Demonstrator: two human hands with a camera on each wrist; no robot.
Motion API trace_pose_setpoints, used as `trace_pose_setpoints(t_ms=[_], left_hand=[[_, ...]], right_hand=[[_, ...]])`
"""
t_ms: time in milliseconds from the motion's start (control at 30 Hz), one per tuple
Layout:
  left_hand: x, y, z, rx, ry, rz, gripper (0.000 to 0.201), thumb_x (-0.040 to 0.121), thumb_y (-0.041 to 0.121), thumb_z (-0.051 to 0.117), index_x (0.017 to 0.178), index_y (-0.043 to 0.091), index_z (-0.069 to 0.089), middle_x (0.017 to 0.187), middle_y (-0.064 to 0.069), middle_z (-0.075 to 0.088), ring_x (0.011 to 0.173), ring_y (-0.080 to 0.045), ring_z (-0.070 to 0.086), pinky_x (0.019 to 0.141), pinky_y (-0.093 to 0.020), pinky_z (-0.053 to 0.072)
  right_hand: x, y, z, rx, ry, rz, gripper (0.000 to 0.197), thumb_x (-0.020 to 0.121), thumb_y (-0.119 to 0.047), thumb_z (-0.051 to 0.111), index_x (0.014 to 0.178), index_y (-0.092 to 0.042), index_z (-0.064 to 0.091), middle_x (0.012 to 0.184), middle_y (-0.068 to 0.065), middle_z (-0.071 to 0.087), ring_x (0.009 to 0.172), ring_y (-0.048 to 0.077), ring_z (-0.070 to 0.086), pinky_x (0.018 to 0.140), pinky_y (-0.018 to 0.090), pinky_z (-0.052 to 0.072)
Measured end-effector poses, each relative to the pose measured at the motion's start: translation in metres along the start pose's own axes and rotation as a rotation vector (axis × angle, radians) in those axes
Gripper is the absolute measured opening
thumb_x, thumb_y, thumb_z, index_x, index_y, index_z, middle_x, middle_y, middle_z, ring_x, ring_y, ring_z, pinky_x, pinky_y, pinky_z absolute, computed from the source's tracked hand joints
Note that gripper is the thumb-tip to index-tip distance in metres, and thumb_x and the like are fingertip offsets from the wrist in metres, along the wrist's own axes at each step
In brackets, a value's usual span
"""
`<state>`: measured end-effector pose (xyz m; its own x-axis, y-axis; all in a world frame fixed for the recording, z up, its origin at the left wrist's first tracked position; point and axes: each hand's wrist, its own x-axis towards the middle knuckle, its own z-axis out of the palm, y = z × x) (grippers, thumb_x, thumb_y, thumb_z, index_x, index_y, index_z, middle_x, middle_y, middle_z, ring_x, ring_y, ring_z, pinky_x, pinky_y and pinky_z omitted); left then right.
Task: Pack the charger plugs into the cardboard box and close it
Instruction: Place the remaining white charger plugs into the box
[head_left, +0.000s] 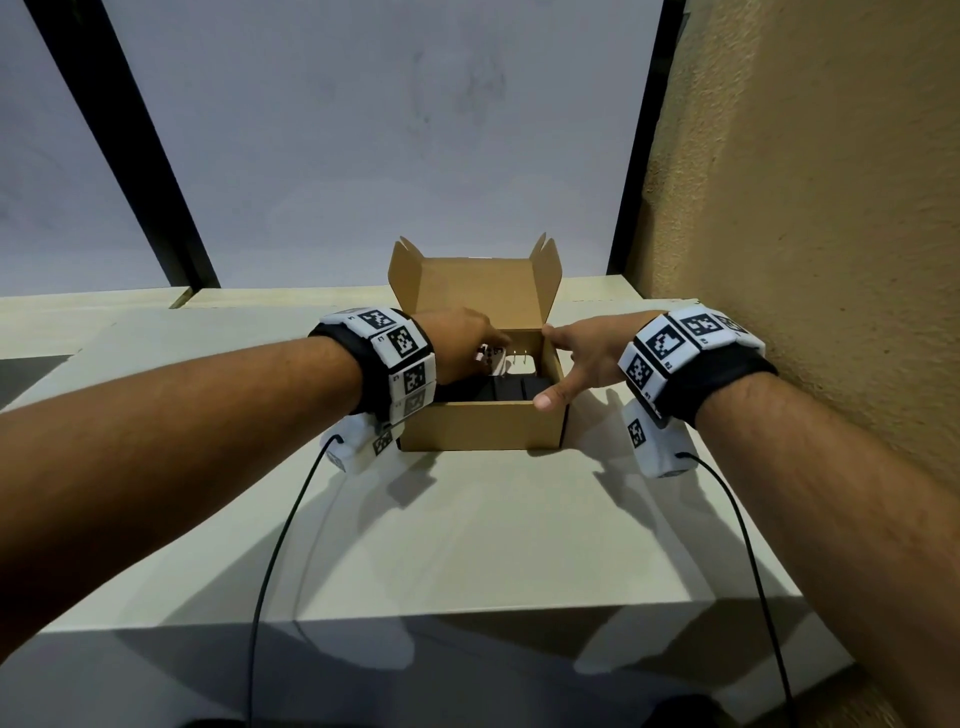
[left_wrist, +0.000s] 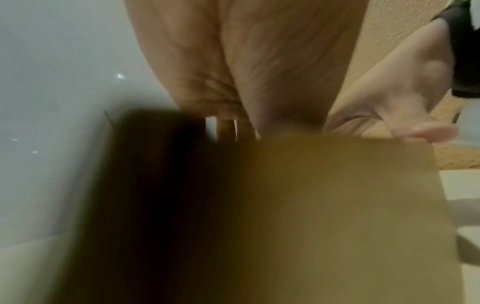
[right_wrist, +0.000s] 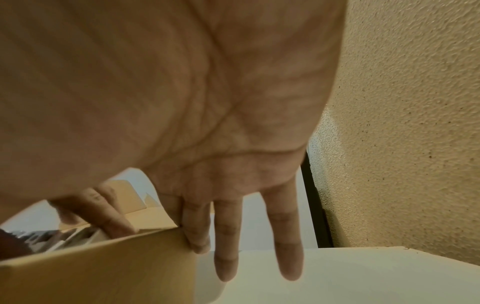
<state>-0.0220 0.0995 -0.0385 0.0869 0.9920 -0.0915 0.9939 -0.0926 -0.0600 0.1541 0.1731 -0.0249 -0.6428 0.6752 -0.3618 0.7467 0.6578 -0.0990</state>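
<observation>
An open brown cardboard box (head_left: 483, 427) stands mid-table with its lid (head_left: 478, 296) raised at the back. Inside lie black charger plugs (head_left: 498, 389) and a white plug with prongs up (head_left: 522, 370). My left hand (head_left: 467, 338) reaches into the box from the left and pinches a white charger plug (head_left: 491, 357) just inside the rim. My right hand (head_left: 582, 353) rests with straight, spread fingers on the box's right wall, thumb at the front corner. The left wrist view shows only the blurred box wall (left_wrist: 337, 205). In the right wrist view my index finger touches the box corner (right_wrist: 103, 267).
The box sits on a pale table (head_left: 493, 545) whose front edge is close to me. A rough tan wall (head_left: 805, 234) rises close on the right. Grey panels with black bars (head_left: 130, 156) stand behind. Two thin black cables (head_left: 270, 561) trail from my wrists.
</observation>
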Motion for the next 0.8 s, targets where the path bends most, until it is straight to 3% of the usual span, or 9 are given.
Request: trace_pose_setpoints(t_ms=[100,167,233,300,400,467,600,800], left_hand=[[-0.005,0.006,-0.002,0.004,0.106,0.091,0.048,0.091,0.027,0.057,0.138,0.029,0.047,0.133,-0.001,0.049,0.123,-0.022,0.045,0.098,-0.04,0.045],[-0.007,0.016,-0.004,-0.018,0.124,0.217,0.041,0.093,0.028,0.054,0.134,0.031,0.052,0.133,0.002,0.051,0.122,-0.019,0.045,0.097,-0.03,0.04],[-0.007,0.025,-0.005,-0.017,0.049,0.353,0.034,0.096,0.027,0.051,0.129,0.026,0.059,0.135,0.001,0.054,0.122,-0.016,0.046,0.091,-0.014,0.028],[-0.007,0.03,-0.005,0.004,-0.017,0.42,0.031,0.098,0.023,0.048,0.125,0.019,0.063,0.134,-0.002,0.057,0.122,-0.016,0.049,0.087,-0.011,0.03],[-0.007,0.03,-0.006,0.024,-0.026,0.338,0.031,0.098,0.03,0.048,0.123,0.025,0.065,0.13,0.002,0.06,0.117,-0.018,0.054,0.095,-0.029,0.044],[-0.006,0.029,-0.005,0.037,-0.028,0.297,0.03,0.096,0.035,0.049,0.121,0.029,0.066,0.121,0.003,0.065,0.109,-0.019,0.058,0.091,-0.038,0.049],[-0.008,0.029,-0.003,-0.016,-0.064,0.233,0.029,0.094,0.033,0.053,0.12,0.032,0.065,0.111,0.006,0.07,0.096,-0.018,0.063,0.085,-0.035,0.052],[-0.011,0.03,-0.004,-0.096,-0.062,0.176,0.029,0.094,0.026,0.056,0.121,0.031,0.065,0.11,0.009,0.071,0.094,-0.012,0.063,0.079,-0.022,0.046]], right_hand=[[0.0,-0.001,-0.001,-0.008,-0.002,-0.007,0.109,0.066,-0.07,0.067,0.152,-0.025,0.02,0.146,0.005,0.048,0.131,0.027,0.046,0.107,0.041,0.034],[0.0,-0.003,-0.002,-0.042,0.005,-0.01,0.107,0.065,-0.072,0.066,0.151,-0.024,0.024,0.142,0.005,0.053,0.128,0.028,0.049,0.107,0.041,0.036],[0.002,-0.004,-0.002,-0.062,0.006,-0.013,0.108,0.064,-0.073,0.066,0.15,-0.022,0.026,0.14,0.006,0.054,0.127,0.029,0.05,0.107,0.043,0.038],[0.002,-0.005,-0.003,-0.074,0.004,-0.009,0.11,0.064,-0.073,0.066,0.151,-0.02,0.025,0.141,0.007,0.054,0.128,0.029,0.049,0.108,0.044,0.037],[0.002,-0.004,-0.002,-0.074,0.007,0.004,0.114,0.063,-0.074,0.065,0.152,-0.019,0.021,0.144,0.007,0.05,0.13,0.029,0.047,0.109,0.044,0.036],[0.004,-0.003,-0.002,-0.077,0.008,0.005,0.115,0.061,-0.076,0.065,0.152,-0.02,0.022,0.144,0.006,0.05,0.13,0.028,0.047,0.109,0.044,0.036],[0.008,-0.003,-0.001,-0.084,0.009,-0.005,0.116,0.059,-0.078,0.065,0.151,-0.021,0.023,0.144,0.005,0.051,0.129,0.028,0.048,0.108,0.044,0.037],[0.006,-0.003,-0.001,-0.07,0.005,0.011,0.117,0.061,-0.077,0.065,0.153,-0.021,0.019,0.147,0.006,0.047,0.131,0.028,0.046,0.109,0.042,0.036]])
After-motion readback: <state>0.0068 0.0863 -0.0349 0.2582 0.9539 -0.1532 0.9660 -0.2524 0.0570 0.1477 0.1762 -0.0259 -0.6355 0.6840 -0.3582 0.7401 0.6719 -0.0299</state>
